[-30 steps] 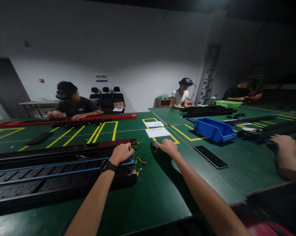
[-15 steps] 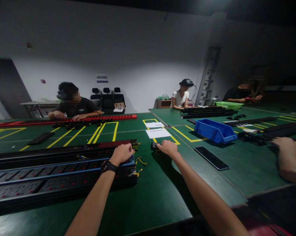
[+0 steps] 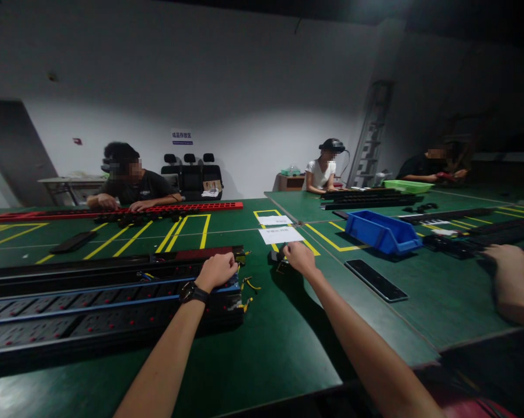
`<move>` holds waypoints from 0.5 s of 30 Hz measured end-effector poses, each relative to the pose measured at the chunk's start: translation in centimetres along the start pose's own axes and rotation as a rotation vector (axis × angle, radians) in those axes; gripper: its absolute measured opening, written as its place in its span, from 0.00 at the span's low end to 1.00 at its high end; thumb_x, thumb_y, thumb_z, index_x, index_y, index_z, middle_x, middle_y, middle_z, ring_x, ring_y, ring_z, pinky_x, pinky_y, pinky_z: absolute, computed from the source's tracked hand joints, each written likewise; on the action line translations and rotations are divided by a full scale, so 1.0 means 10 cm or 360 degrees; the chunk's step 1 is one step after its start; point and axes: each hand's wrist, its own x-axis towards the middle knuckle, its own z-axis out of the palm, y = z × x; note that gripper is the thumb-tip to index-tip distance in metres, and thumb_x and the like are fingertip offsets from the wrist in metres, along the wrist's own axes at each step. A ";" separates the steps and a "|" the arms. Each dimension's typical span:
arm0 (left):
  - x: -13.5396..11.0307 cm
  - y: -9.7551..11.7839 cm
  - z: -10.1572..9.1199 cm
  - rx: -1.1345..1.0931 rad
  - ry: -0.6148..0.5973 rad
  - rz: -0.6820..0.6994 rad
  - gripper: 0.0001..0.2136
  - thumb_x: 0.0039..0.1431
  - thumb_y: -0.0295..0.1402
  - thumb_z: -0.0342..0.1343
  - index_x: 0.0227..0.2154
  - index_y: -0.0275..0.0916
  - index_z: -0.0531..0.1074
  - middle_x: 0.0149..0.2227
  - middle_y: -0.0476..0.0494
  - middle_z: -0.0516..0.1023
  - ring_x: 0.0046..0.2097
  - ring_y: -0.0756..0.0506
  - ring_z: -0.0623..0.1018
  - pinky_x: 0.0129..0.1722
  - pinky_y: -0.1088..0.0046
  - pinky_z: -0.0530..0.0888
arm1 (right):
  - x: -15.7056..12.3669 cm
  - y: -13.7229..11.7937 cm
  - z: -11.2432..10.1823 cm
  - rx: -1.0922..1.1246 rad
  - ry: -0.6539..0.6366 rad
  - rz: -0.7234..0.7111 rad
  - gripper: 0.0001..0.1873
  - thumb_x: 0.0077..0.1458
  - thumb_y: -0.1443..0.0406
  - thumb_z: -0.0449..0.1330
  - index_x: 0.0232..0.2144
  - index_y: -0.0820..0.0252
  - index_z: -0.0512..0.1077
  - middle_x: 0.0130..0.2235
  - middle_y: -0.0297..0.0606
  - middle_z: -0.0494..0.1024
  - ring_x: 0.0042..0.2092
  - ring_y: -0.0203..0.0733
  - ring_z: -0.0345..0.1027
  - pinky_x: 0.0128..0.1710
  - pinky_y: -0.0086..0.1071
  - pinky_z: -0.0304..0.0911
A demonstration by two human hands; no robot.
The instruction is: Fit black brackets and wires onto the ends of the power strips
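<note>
Several long black strips with grey panels and red dots lie side by side at the left, apparently power strips. Over the right end of one strip rests my left hand, a watch on its wrist, its fingers curled down against the strip. Yellow-and-green wire ends stick out just beyond it. My right hand is closed in a pinch around a small dark part, slightly above the green table. That part is mostly covered by the fingers, so its kind cannot be made out.
White paper labels lie ahead of my right hand. Rightward are a blue bin and a black phone. A co-worker's hand reaches in at the far right. Another person works behind a red rail.
My right hand has turned and lifted slightly, tilting the small dark part upward. The left hand stays on the strip.
</note>
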 end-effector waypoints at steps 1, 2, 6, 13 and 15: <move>0.00 0.00 0.00 -0.0005 -0.0002 0.0001 0.11 0.63 0.42 0.50 0.34 0.43 0.74 0.36 0.42 0.82 0.39 0.41 0.80 0.37 0.70 0.70 | 0.00 0.00 0.02 0.0010 -0.0007 -0.0001 0.19 0.67 0.60 0.48 0.39 0.61 0.78 0.46 0.51 0.79 0.45 0.49 0.73 0.42 0.33 0.63; 0.00 0.00 0.00 -0.0010 -0.0002 0.0002 0.11 0.63 0.42 0.50 0.34 0.43 0.74 0.36 0.42 0.82 0.40 0.41 0.80 0.37 0.70 0.70 | 0.01 0.00 0.04 0.0021 -0.0015 0.0003 0.20 0.68 0.60 0.48 0.39 0.61 0.78 0.45 0.51 0.79 0.45 0.48 0.74 0.41 0.32 0.62; 0.00 0.00 0.00 -0.0015 -0.0001 -0.0004 0.10 0.63 0.41 0.51 0.33 0.43 0.74 0.36 0.43 0.82 0.39 0.41 0.80 0.37 0.70 0.70 | 0.04 0.03 0.07 0.0073 -0.0057 0.0040 0.21 0.67 0.60 0.47 0.37 0.60 0.79 0.46 0.51 0.80 0.44 0.48 0.74 0.39 0.32 0.61; 0.00 0.00 -0.01 -0.0018 -0.0003 0.0017 0.11 0.63 0.42 0.50 0.33 0.43 0.73 0.36 0.43 0.82 0.39 0.41 0.80 0.36 0.70 0.69 | 0.03 0.04 0.06 0.0142 -0.0094 0.0060 0.23 0.66 0.58 0.45 0.37 0.59 0.79 0.44 0.49 0.81 0.43 0.48 0.74 0.38 0.31 0.61; 0.00 -0.01 -0.01 -0.0015 -0.0008 0.0023 0.11 0.63 0.42 0.50 0.33 0.43 0.73 0.36 0.43 0.82 0.39 0.41 0.80 0.36 0.70 0.69 | 0.02 0.04 0.05 0.0134 -0.0098 0.0070 0.23 0.66 0.58 0.46 0.36 0.59 0.79 0.44 0.48 0.81 0.42 0.47 0.74 0.37 0.31 0.61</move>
